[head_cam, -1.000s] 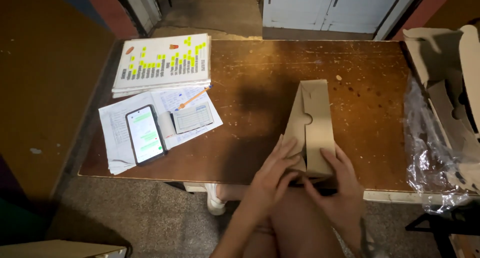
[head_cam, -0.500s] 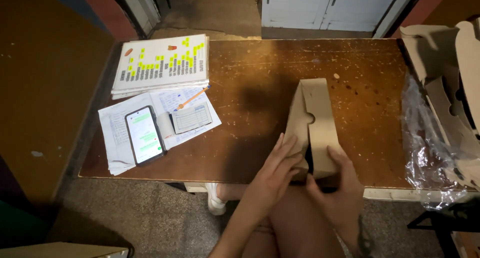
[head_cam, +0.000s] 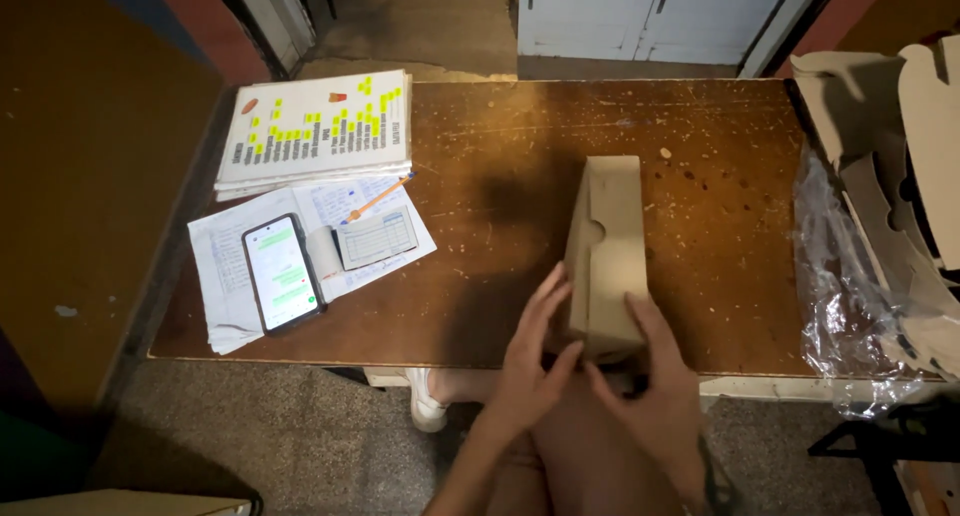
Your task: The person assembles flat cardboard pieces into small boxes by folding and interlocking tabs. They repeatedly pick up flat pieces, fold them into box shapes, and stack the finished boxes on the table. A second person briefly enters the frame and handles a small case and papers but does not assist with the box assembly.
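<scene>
Brown table (head_cam: pixel 480 306), both hands (head_cam: pixel 600 386) seemingly gripping cardboard box (head_cam: pixel 608 256)
</scene>
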